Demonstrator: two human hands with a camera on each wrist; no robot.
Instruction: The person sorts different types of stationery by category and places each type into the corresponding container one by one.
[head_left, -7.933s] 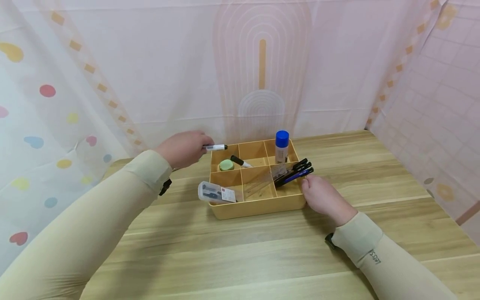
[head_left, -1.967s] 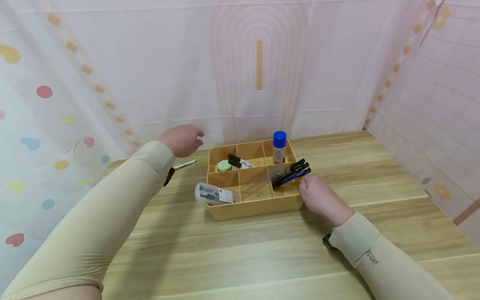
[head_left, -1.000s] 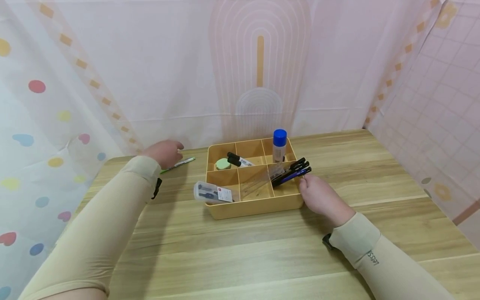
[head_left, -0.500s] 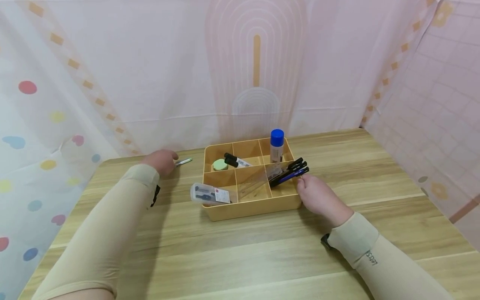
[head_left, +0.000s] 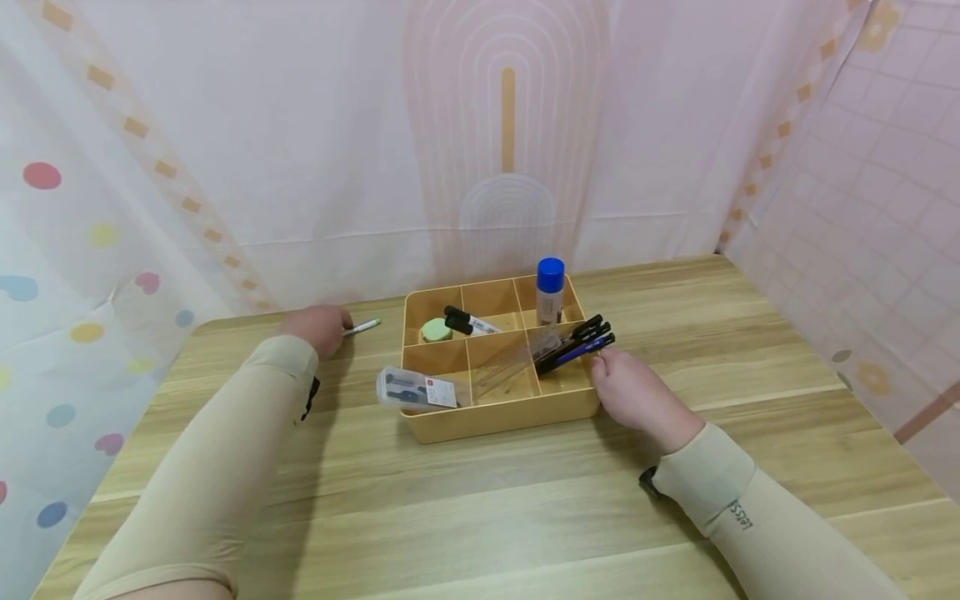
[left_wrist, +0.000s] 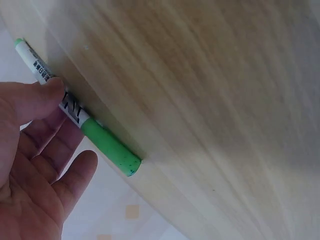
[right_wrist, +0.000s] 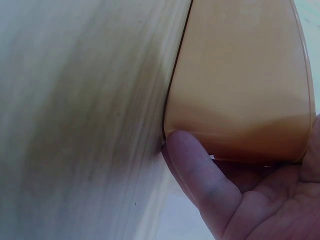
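At the left of the table, my left hand (head_left: 317, 328) pinches a marker (left_wrist: 110, 147) with a green cap and white barrel. In the left wrist view the thumb lies across the barrel, fingers behind it, close over the wood. My right hand (head_left: 628, 387) grips the right end of a yellow compartment organizer (head_left: 502, 419), a finger along its lower corner in the right wrist view. Inside it are black-capped markers (head_left: 471, 322), a green round item (head_left: 436, 330), a blue-capped clear bottle (head_left: 550, 292), several pens (head_left: 573, 346) and a clear ruler (head_left: 502, 371).
A clear plastic case (head_left: 416, 389) with a compass-like tool leans over the organizer's front left corner. The wooden table (head_left: 480, 508) meets a patterned cloth backdrop (head_left: 315, 150) at the back and sides.
Earlier the left hand held a black-ended white marker; a second one now lies in the organizer. The left hand has since come down onto the green marker. The right hand stays at the organizer.
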